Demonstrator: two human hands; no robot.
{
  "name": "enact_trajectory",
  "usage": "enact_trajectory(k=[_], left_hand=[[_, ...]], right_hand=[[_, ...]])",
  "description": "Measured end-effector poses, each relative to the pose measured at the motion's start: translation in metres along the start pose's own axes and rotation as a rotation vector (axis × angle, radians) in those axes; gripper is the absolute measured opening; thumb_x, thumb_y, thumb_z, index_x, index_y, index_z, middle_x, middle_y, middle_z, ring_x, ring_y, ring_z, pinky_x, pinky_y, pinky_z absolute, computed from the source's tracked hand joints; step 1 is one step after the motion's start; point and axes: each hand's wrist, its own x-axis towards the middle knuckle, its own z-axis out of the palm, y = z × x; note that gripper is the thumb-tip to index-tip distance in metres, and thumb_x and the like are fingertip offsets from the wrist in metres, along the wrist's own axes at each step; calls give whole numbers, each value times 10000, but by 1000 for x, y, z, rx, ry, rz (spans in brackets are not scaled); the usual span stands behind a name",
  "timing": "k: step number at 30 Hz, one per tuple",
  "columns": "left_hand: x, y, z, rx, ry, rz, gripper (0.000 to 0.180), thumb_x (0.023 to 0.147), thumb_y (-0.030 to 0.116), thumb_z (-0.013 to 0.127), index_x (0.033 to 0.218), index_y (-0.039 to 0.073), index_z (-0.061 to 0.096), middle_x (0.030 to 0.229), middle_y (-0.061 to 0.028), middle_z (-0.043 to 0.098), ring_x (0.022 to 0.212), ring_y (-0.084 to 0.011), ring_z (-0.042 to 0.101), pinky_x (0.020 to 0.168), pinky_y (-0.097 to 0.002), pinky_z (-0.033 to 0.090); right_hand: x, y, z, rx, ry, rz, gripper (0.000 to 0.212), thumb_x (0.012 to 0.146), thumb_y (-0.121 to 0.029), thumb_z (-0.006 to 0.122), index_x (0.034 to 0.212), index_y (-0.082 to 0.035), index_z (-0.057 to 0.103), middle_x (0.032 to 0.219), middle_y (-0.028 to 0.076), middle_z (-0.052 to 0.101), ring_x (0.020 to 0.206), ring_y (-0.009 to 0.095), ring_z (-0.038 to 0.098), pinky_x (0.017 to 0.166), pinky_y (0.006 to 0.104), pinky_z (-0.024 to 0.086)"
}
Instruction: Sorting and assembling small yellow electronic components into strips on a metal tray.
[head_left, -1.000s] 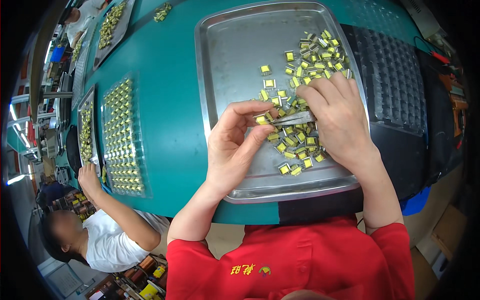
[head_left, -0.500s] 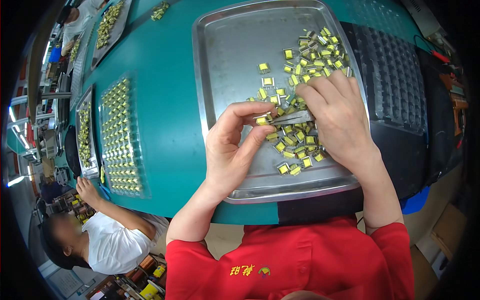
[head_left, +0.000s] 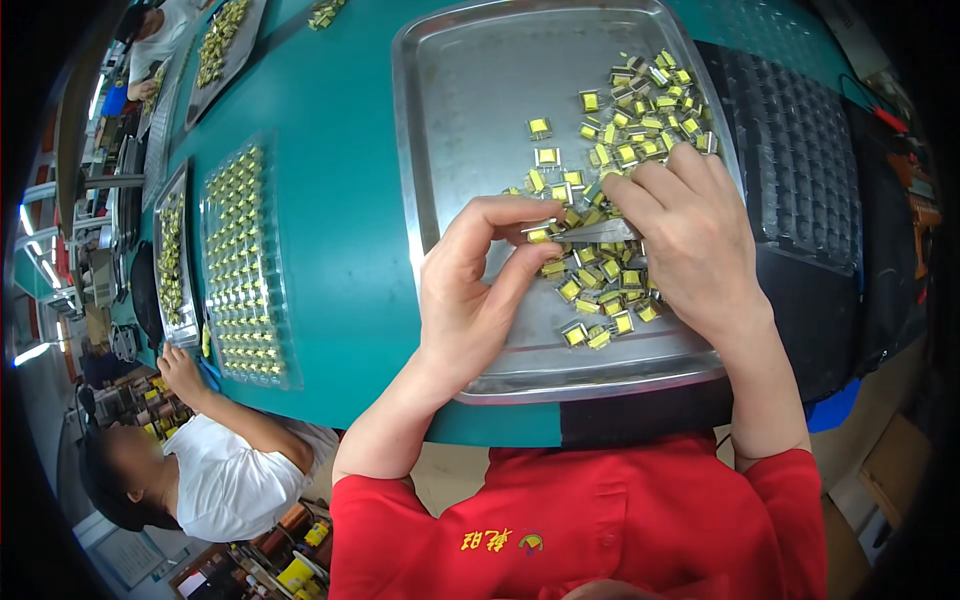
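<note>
Between the thumb and fingers of my left hand is a small transformer with a yellow-wrapped middle and metal pins. My right hand grips metal tweezers, its fingers curled over them. The tweezers point left, and their tips meet the right side of the held transformer. Both hands are over a steel tray. Many loose yellow transformers lie in the tray, around and beneath my right hand, which hides some of them.
Left on the green table lies a clear plastic tray filled with rows of transformers. A black pocketed tray lies at right. A co-worker in white sits at lower left by a narrow tray of parts.
The whole view has shifted slightly, so the tray appears a little further right. My hands keep their hold on the transformer and the tweezers, with little movement between them.
</note>
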Motion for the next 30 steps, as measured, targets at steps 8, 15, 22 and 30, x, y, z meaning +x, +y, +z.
enact_trajectory(k=[8,15,22,30], left_hand=[[2,1,0,25,-38,-57,296,889,-98,631,1174,-34,581,1111,-120,659,1018,-161,624,888,-279,512],[3,10,-7,-387,-37,-214,356,925,12,655,1259,4,533,1113,-130,662,915,-133,611,843,-281,511],[5,14,-9,-928,-67,-428,387,1039,308,500,1329,53,474,1160,-179,655,809,-165,607,800,-307,504],[7,17,-10,-1039,-80,-529,420,1071,381,368,1303,46,467,1138,-220,667,778,-206,618,767,-313,500]], right_hand=[[2,15,3,125,4,-55,257,720,26,600,958,-47,661,847,63,592,858,256,541,771,361,440],[4,17,0,214,90,12,335,674,143,562,960,-20,626,883,104,569,891,301,528,791,404,435],[4,17,3,213,127,22,349,660,154,584,958,-23,627,864,102,571,880,306,541,793,410,440],[5,15,3,244,124,44,414,633,184,548,980,-24,636,866,112,570,890,311,546,795,420,450]])
